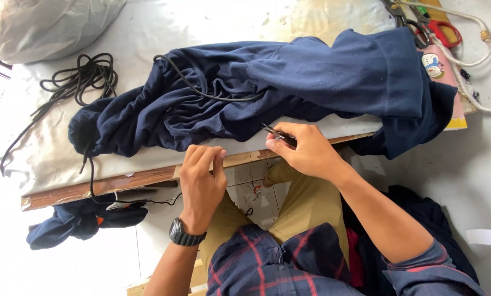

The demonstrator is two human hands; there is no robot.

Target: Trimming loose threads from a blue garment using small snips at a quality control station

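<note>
2 hands work at the near edge of the desk [147, 22] in the head view, the only view I have. My right hand [311, 151] is closed around a small pair of dark snips [278, 134], their tips pointing left at the hem of the navy garment [289, 77] that lies bunched across the desk. My left hand [201, 175] sits just beside it, fingers curled loosely and lying against the desk edge right below the cloth; it is half closed and I cannot tell whether it pinches any fabric or thread. A black drawcord [201, 90] snakes over the garment, and a loose bundle of black cord [78, 79] lies well apart to the left. 1 pair of red-handled scissors [443, 33] and a white cable [476, 55] rest at the far right corner. Another dark cloth [81, 219] hangs below the desk edge.

To do this well, I judge that my left hand should hold the hem flat and taut so the snips meet only the stray thread, not the weave. Small, shallow cuts close to the seam suit it, with the tips kept in sight and away from my left fingers.
</note>
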